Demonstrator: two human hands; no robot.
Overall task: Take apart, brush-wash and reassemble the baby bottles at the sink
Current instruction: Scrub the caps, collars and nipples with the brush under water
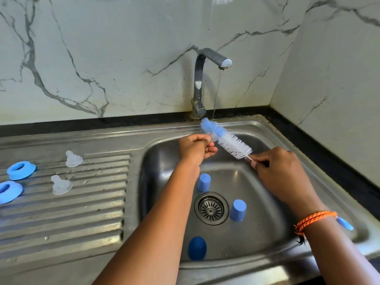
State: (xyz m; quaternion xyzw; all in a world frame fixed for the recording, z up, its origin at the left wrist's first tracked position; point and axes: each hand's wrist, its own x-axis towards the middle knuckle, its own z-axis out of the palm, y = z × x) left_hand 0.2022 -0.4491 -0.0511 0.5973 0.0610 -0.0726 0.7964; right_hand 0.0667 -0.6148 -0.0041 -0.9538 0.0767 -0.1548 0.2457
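Head view is showing both hands working over the steel sink (304, 182) while a thin stream of water (218, 89) is running from the tap (211, 58). The right hand (281, 173) is pinching the thin handle of the bottle brush (228, 139) between thumb and curled fingers, and the brush is slanting up and left so that its blue tip is sitting under the stream. The left hand (195, 149) is curling its fingers around a small clear piece, probably a teat, pressed against the bristles; most of it is hidden by the fingers, so I cannot tell exactly what it is. Three blue caps are standing in the basin: one (204, 182) just beyond the drain (211, 208), one (238, 210) beside the drain on the right, and a darker one (197, 248) near the front wall. On the ribbed drainboard (82, 223) two clear teats (73, 159) (61, 185) and two blue collar rings (21, 170) (9, 191) are lying well apart from the hands; no bottle bodies are showing in this view. Risks from here, as I judge them: the wet, soft piece is likely slippery, and a hard push of the bristles could be popping it out of the left fingers into the basin near the drain. The fine pinch low on the handle is giving little control, so the brush could be twisting or flicking water outward. Scrubbing too hard could also be tearing a thin teat tip.
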